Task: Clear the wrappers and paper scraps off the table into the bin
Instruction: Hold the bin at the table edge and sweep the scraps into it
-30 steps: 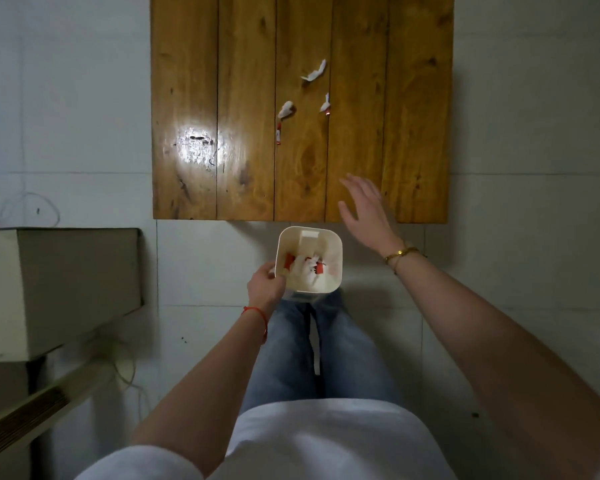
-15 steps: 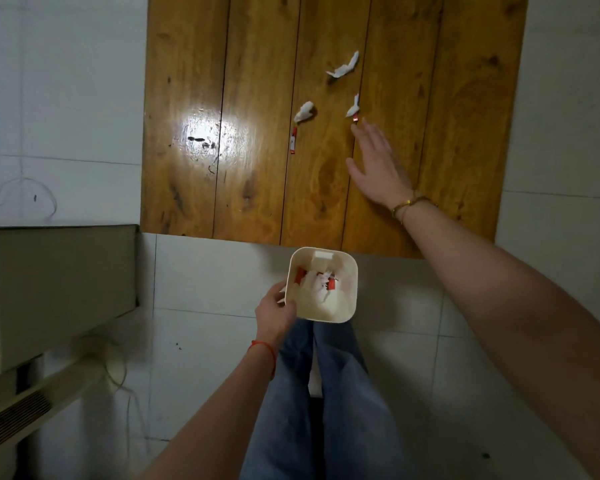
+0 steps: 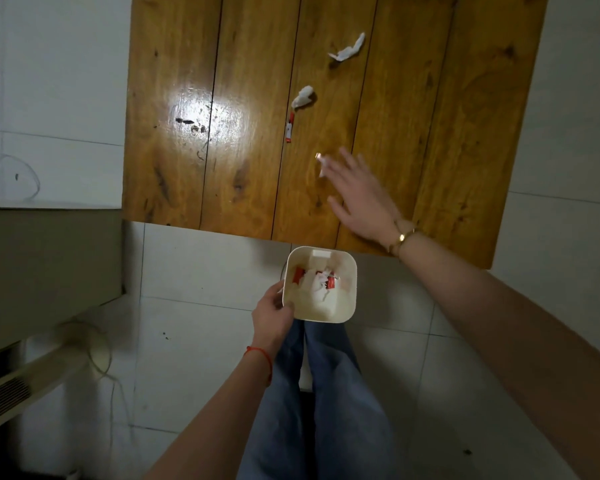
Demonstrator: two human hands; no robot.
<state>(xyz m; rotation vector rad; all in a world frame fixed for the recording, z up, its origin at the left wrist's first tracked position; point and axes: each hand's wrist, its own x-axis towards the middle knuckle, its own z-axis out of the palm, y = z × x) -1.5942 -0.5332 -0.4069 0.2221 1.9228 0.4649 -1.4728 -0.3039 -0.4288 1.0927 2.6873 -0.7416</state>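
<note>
My left hand (image 3: 274, 315) grips the left rim of a small white bin (image 3: 353, 292), held just below the near edge of the wooden table (image 3: 174, 168). Red and white wrappers lie inside the bin. My right hand (image 3: 361, 195) is flat over the table with fingers spread, motion-blurred. A small white scrap (image 3: 320, 166) sits at its fingertips; no fingers close around it. Farther out lie a red-and-white wrapper (image 3: 290, 128), a crumpled white paper (image 3: 302, 97) and a long white paper scrap (image 3: 347, 50).
A beige cabinet (image 3: 49, 265) stands at the left, with a cable (image 3: 101, 358) looping on the tiled floor beside it. My legs in jeans (image 3: 326, 393) are directly under the bin.
My right hand reached out to the small scrap beside the crumpled paper, then drew back toward the near edge. The scrap came along with the fingertips. The bin stayed in my left hand.
</note>
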